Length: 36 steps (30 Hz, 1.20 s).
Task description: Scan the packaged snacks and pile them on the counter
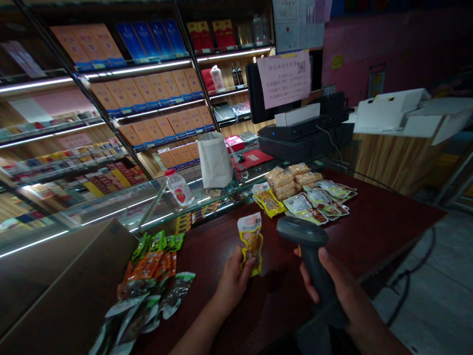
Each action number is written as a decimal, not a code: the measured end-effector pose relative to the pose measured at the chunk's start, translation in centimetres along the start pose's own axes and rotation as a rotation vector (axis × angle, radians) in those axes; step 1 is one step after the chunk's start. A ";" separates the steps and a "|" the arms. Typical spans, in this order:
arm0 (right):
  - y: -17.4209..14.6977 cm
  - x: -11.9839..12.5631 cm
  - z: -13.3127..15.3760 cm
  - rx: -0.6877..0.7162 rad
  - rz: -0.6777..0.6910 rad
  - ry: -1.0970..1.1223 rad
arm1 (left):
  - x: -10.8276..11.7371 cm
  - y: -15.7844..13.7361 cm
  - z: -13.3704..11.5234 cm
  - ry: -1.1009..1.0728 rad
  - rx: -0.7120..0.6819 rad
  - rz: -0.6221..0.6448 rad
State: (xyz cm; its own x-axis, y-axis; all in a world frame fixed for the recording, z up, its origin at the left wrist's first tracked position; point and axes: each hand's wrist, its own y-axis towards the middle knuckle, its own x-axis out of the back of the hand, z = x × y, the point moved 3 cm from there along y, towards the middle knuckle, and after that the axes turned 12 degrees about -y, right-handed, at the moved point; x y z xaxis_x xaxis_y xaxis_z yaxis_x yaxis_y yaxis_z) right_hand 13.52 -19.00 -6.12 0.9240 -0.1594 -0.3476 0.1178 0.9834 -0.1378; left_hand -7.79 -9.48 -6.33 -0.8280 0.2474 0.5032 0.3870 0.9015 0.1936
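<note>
Yellow-edged plastic snack packet with a white, barcoded top (253,241): upright between the thumb and fingers of the left hand (233,277), which are closed on its lower part, above a dark red-brown wooden tabletop (266,305). Right hand (342,286): wrapped about the handle of a dark grey pistol-shaped barcode scanner (308,241), whose head points toward the packet without touching it. The two hands are apart. Fingers cover part of the packet's lower portion; its small print is illegible. The scanner's handle base merges into shadow, and both forearms are cut off by the lower edge. Beyond the right hand lie piled clear packets of tan food (290,181) and flat white-and-green pouches (318,201). Left of the left hand, shiny green and orange plastic packets (150,266) overlap, their number uncertain, beside a brown cardboard box (84,281) cropped at the left edge.
</note>
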 end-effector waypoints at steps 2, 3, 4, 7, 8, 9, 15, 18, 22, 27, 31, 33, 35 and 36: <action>0.0 0.0 0.1 0.001 0.001 -0.001 | 0.0 0.0 0.1 0.005 -0.003 0.004; 0.0 0.0 0.1 -0.002 0.005 -0.007 | 0.0 0.1 0.1 0.004 -0.003 0.009; -0.1 0.0 0.1 -0.008 0.009 -0.014 | 0.0 0.1 0.1 0.002 -0.002 0.012; -0.1 0.2 0.3 -0.018 -0.010 -0.012 | 0.0 0.2 0.0 0.000 -0.004 0.008; -0.1 0.2 0.3 -0.019 -0.021 -0.003 | 0.1 0.3 0.0 0.001 -0.007 0.002; -0.2 0.3 0.4 -0.019 -0.032 0.011 | 0.1 0.4 0.0 0.005 -0.011 -0.004; 0.0 1.3 0.4 -0.022 -0.060 0.083 | 0.7 0.6 0.6 0.026 -0.017 -0.089; 0.3 2.3 0.4 -0.016 -0.054 0.121 | 1.0 0.8 0.9 0.035 -0.001 -0.156; 0.7 4.2 0.8 -0.030 -0.066 0.133 | 1.0 1.1 1.2 0.057 -0.006 -0.228; 0.7 6.0 1.7 -0.007 -0.086 0.187 | -0.2 1.2 2.1 0.023 0.033 -0.234; 0.6 6.8 2.3 0.028 -0.099 0.221 | -1.6 2.0 2.4 -0.105 0.095 -0.173; 0.6 7.0 2.4 0.033 -0.099 0.231 | -2.2 2.9 2.0 -0.181 0.126 -0.146; 0.6 7.1 2.4 0.028 -0.089 0.240 | -2.6 4.2 1.4 -0.266 0.137 -0.146; 0.5 7.1 2.4 0.022 -0.079 0.242 | -2.8 5.0 1.0 -0.313 0.132 -0.154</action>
State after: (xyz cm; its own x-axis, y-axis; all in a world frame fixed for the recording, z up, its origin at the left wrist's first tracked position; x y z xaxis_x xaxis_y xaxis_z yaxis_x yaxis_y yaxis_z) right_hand 20.98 -19.39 -6.46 0.7980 -0.2497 -0.5485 0.1968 0.9682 -0.1544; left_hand -3.99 -5.33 -7.60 -0.9644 0.1830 0.1908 0.2091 0.9696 0.1267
